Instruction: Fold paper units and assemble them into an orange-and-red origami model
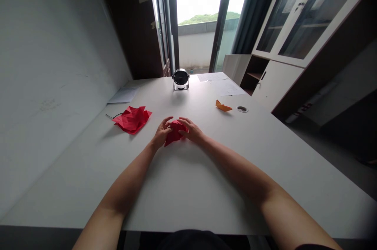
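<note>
Between my two hands is a folded piece of red paper point(174, 134), held just over the white table in front of me. My left hand point(162, 131) grips its left side, thumb on the near face. On the right side my right hand point(192, 129) grips it too, with fingers curved over the top and the thumb on the front. Parts of the paper's far side are hidden by the fingers. Off to the left lies a larger crumpled and creased red paper point(132, 119). An orange folded paper boat point(223, 106) rests to the right of my hands.
A small round black fan-like device point(180, 79) on a metal stand is at the table's point(182, 187) back. White sheets point(225, 85) lie back right, another sheet point(123, 95) back left. A dark cable point(109, 116) shows by the crumpled paper. A cable hole point(242, 109) is at right.
</note>
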`<action>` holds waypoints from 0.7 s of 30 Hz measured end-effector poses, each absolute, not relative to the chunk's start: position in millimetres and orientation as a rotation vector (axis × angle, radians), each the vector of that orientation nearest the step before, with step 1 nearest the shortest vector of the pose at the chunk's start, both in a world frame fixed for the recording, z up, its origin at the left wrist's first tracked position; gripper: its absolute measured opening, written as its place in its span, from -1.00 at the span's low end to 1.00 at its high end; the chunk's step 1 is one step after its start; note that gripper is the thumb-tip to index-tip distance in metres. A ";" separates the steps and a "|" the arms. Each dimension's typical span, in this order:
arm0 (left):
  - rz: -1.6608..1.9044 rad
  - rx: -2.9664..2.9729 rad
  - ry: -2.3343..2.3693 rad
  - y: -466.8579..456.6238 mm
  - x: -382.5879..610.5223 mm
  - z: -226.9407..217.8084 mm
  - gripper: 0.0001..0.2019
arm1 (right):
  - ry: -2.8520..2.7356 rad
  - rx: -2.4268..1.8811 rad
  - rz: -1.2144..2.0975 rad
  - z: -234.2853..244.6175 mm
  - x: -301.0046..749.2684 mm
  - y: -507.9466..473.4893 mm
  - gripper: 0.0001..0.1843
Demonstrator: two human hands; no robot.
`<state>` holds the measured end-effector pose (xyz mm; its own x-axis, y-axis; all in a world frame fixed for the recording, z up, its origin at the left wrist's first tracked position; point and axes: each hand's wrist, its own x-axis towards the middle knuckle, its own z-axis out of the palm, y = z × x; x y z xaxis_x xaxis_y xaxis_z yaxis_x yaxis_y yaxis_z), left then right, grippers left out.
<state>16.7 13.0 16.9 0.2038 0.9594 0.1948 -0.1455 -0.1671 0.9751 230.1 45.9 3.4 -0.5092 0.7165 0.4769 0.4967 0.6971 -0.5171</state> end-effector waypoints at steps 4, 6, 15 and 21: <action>1.200 1.288 0.819 8.8 20.3 20.7 -0.35 | -2.236 -0.918 0.399 3.3 225.4 43.8 -0.34; 1.202 1.278 0.841 8.5 20.9 21.3 -0.38 | -2.229 -0.926 0.383 3.5 224.5 43.6 -0.40; 1.244 1.196 0.972 13.4 18.8 14.9 -0.59 | -2.185 -0.986 0.532 2.7 228.0 46.8 -0.73; 1.281 1.286 1.156 15.4 18.1 9.5 -0.65 | -2.064 -1.044 0.763 2.8 228.3 46.5 -0.65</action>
<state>18.1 15.4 9.5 0.0043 0.9948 0.1021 -0.0001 -0.1021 0.9948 228.3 46.5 2.8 -0.4371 0.8430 0.3135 0.4366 0.5036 -0.7455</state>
